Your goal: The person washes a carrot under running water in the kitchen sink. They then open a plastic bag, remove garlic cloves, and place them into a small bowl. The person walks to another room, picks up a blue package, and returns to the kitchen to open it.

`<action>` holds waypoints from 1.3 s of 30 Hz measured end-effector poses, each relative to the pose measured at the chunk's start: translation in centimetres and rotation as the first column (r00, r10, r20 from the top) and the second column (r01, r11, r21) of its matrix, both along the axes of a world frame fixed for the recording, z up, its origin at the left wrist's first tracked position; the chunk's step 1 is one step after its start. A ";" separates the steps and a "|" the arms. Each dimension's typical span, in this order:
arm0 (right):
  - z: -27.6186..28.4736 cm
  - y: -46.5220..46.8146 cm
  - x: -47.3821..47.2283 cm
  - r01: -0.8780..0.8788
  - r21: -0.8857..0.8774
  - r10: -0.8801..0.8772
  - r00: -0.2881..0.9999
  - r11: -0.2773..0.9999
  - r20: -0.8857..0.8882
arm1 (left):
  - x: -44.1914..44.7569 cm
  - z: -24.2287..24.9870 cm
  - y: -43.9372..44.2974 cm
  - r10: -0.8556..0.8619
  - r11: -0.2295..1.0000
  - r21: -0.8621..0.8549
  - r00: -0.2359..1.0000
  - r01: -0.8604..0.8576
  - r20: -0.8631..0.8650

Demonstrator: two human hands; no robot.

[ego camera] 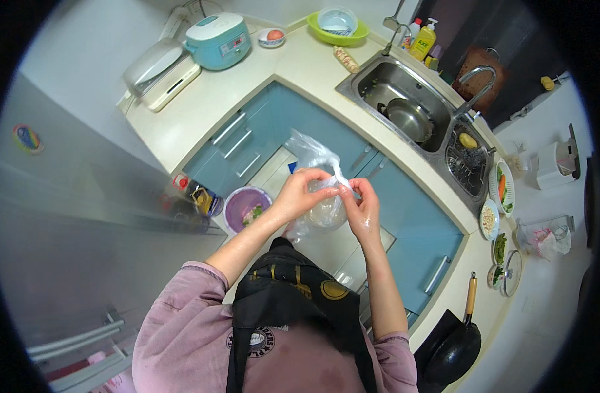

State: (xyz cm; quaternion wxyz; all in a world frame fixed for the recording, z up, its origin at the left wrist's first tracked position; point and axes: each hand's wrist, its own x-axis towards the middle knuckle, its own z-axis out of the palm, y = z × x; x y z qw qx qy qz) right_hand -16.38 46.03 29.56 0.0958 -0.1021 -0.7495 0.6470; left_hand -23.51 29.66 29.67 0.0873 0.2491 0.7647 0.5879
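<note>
A clear plastic bag (pixel 324 216) hangs in front of my body above the floor, its neck gathered and twisted between my hands. My left hand (pixel 304 192) pinches the gathered neck from the left with thumb and fingers. From the right, my right hand (pixel 362 204) grips the same twisted part with its fingertips. The loose top of the bag spreads up and to the left beyond my hands. Something pale and rounded shows through the lower part; I cannot tell what it is. Both hands look wet.
A purple bin (pixel 233 211) with scraps stands on the floor near bottles. Around me runs a counter (pixel 300 73) with a rice cooker (pixel 220 42), a sink holding a metal pot (pixel 409 119), plates of food and a black wok (pixel 454 351). A fridge (pixel 83 196) stands at left.
</note>
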 end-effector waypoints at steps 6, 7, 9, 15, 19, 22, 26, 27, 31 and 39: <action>-2.8 -2.9 2.9 0.030 -0.178 -0.030 1.000 0.984 -0.002 | 4.1 -0.9 -5.6 0.253 0.956 -0.169 0.966 -0.241 0.050; -2.8 -3.6 2.7 0.011 -0.134 -0.012 1.000 0.991 -0.003 | 4.2 -0.8 -6.4 0.295 0.941 -0.184 0.955 -0.285 0.030; -2.3 -5.1 1.6 -0.020 -0.085 0.020 1.000 0.996 0.005 | 4.0 -0.6 -7.9 0.359 0.923 -0.147 0.933 -0.356 -0.007; 1.0 -9.4 -5.0 -0.214 0.464 0.327 0.929 0.859 -0.176 | -1.2 -0.7 -11.9 0.316 0.940 0.052 0.801 -0.338 -0.508; 0.8 -13.0 -12.1 -0.278 0.617 0.452 0.881 0.736 -0.142 | -5.0 -0.4 -16.3 0.273 0.945 -0.119 0.935 -0.304 -0.226; -0.2 -16.4 -17.0 -0.286 0.350 0.344 0.932 0.892 -0.115 | -7.6 0.0 -20.4 0.409 0.812 -0.175 0.757 -0.557 -0.510; -0.7 -20.2 -23.9 -0.404 0.113 0.402 0.915 0.908 0.038 | -11.1 -0.3 -25.3 0.534 0.775 -0.134 0.753 -0.618 -0.384; -0.7 -21.3 -25.3 -0.411 0.010 0.407 0.907 0.912 0.109 | -11.7 -0.5 -26.1 0.567 0.753 -0.135 0.739 -0.644 -0.364; -0.2 -24.6 -30.4 -0.488 -0.211 0.512 0.855 0.847 0.077 | -14.7 -0.9 -29.1 0.782 0.571 -0.123 0.584 -0.811 -0.218; -2.7 -32.2 -39.5 -0.705 -0.450 0.786 0.618 0.548 -0.012 | -23.6 -0.9 -29.9 0.917 0.334 -0.226 0.371 -0.915 -0.146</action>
